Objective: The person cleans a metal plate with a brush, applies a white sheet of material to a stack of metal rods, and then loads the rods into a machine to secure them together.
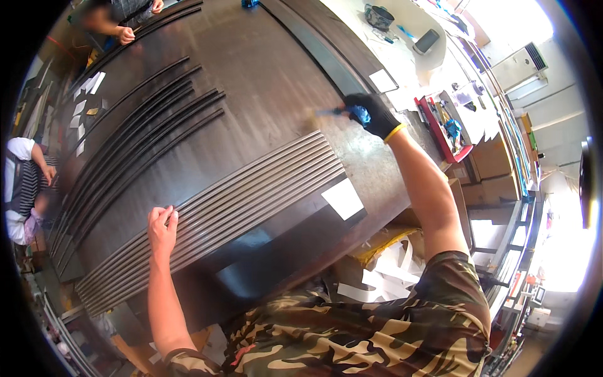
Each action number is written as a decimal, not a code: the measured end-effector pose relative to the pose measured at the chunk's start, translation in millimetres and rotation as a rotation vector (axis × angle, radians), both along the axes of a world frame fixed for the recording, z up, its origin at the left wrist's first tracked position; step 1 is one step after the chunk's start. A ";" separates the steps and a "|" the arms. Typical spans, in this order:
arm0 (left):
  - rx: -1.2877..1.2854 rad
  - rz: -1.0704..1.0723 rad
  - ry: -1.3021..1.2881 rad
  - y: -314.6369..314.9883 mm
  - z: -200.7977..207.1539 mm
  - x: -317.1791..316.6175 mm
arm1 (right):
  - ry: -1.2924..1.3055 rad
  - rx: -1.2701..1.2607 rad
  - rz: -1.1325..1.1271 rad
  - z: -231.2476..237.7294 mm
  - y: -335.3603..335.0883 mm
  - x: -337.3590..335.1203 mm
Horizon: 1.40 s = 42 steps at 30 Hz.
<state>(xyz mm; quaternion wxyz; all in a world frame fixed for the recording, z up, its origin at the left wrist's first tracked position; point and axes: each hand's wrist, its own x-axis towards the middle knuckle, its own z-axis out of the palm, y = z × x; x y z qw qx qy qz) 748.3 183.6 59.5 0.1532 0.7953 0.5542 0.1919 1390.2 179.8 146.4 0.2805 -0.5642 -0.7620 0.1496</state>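
Metal rods (251, 195) lie side by side in a slanting row on the dark tabletop in front of me. My left hand (162, 234) is bare and sits at the far edge of this row, its thumb and fingers curled together at the rods. Whether a rod is pinched between them, I cannot make out. My right hand (372, 117), in a black glove with a yellow cuff, is closed around a brush-like tool (326, 112) with blue on its handle. Motion blurs its pale tip, just beyond the rods' right ends. Beside those ends lies a white sheet (343, 199).
Dark strips (157, 103) lie on the table (251, 75) to the far left. Two people work there, one hand (126, 35) at the far edge. A red-edged tray (447, 129) of tools stands right, with a phone (426, 41) beyond. Below the near edge is a box of white strips (386, 273).
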 end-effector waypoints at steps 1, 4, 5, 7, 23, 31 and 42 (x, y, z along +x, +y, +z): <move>0.027 -0.019 -0.015 -0.2 -0.2 0.4 | -0.032 0.188 -0.040 -0.5 -0.3 -3.3; -0.016 0.033 -0.007 -0.4 -2.0 1.7 | 0.011 -0.045 0.011 18.4 -41.8 -18.2; 0.018 0.005 -0.025 -0.4 -3.1 2.4 | -0.091 -0.214 0.020 27.6 -61.8 -26.0; -0.008 0.050 -0.014 -1.4 -4.2 3.1 | -0.147 -0.370 0.228 51.7 -103.1 -31.5; 0.097 0.098 -0.030 -10.6 -10.3 8.4 | -0.332 -0.228 0.354 57.7 -88.3 -48.6; 0.138 0.068 -0.009 -16.4 -8.0 7.7 | -0.182 -0.113 -0.129 21.3 -3.6 -19.4; 0.187 0.099 -0.017 -16.8 -16.1 6.4 | 0.078 -0.393 0.466 39.4 -113.4 -128.0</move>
